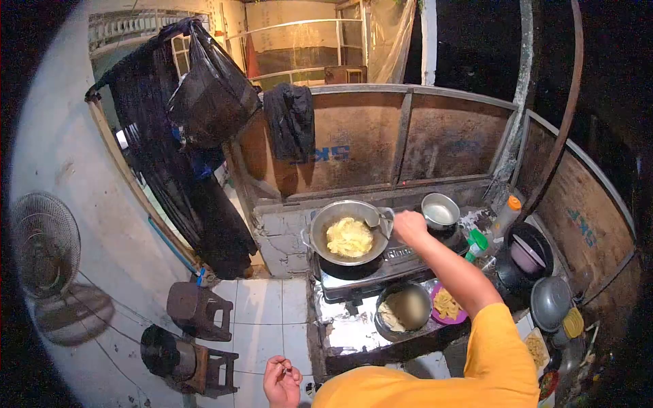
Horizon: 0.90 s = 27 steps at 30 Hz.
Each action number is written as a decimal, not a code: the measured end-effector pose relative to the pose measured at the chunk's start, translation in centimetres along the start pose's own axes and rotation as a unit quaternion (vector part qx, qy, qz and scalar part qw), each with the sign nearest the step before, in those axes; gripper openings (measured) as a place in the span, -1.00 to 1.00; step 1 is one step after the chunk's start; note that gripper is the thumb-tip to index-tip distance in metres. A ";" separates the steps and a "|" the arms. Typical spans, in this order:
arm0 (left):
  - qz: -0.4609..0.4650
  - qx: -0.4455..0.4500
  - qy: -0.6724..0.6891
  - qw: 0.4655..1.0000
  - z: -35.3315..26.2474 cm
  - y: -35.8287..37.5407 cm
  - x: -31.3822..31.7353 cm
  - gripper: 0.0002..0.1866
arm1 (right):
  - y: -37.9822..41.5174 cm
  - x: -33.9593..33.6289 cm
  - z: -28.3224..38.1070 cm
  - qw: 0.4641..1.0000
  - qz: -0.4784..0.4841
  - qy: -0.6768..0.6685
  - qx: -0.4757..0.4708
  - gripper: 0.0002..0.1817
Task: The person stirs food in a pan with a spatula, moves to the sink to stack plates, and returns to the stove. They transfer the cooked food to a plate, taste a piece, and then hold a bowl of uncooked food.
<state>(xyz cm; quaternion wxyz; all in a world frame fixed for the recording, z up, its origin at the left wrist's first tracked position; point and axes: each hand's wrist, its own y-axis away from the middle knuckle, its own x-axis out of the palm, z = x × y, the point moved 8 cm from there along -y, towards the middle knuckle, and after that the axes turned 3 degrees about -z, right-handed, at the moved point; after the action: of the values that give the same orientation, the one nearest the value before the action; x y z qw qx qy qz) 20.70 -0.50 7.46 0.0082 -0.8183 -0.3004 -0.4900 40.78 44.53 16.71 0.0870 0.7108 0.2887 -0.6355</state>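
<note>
A large metal wok (320, 234) on the gas stove (367, 272) holds pale yellow pieces of food (349, 237) in its middle. My right hand (410, 226) is closed around the handle of a metal spatula (371, 216), whose blade is at the wok's right inner side. Low in the view, away from the stove, is my left hand (281, 382), with its fingers curled; whether a small thing is between them is hard to make out.
Right of the wok, a small pot (441, 210) sits on the stove. In front are a dark pan (403, 307) and a pink plate of food (447, 304). Bottles (507, 216) and lidded pots (551, 303) stand right. Stools (198, 310) and a fan (45, 245) are left.
</note>
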 end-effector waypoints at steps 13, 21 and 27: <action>-0.026 0.003 0.012 1.000 0.1 1.1 0.1 -0.79 | -7.6 -2.1 3.5 0.968 0.240 0.054 0.047 -0.72; -0.022 0.017 0.023 0.999 -0.3 1.3 -0.1 -0.78 | -3.6 8.4 0.3 0.963 0.262 -0.053 0.021 -0.69; -0.016 0.004 0.011 1.000 0.0 0.6 -0.6 -0.77 | -0.7 9.2 -0.3 0.965 0.207 -0.084 0.136 -0.67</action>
<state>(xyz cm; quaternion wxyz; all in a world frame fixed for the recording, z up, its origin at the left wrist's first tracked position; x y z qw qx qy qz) 20.77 -1.31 7.17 0.0073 -0.8077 -0.3154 -0.4981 40.95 48.04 8.12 0.1432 0.7045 0.0383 -0.6940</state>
